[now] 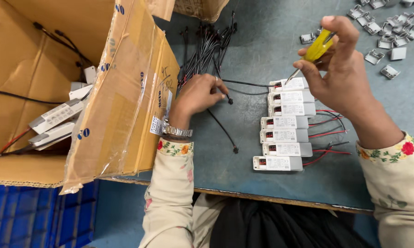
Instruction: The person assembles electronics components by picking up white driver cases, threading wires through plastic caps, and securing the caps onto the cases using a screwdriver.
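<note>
Open brown cardboard box [124, 92] left, white label [156, 125]

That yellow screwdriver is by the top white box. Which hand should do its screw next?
Probably the right hand: it already grips the yellow screwdriver, whose tip sits at the end of the top white box. The left hand is busy pinching a black wire off to the side.

Screwdriver [318, 46]: glossy yellow translucent plastic handle, bright metal shaft.
Driver modules [287, 123]: smooth white matt plastic cases, seven in a column; red and black plastic-sheathed leads at 3 o'clock.
Cable bundle [206, 48]: black, slightly shiny insulation, at 12 o'clock.
Carton [124, 98]: rough brown cardboard, glossy tape, at 9 o'clock.
Tabletop [243, 151]: matt blue-grey, scuffed.
</note>
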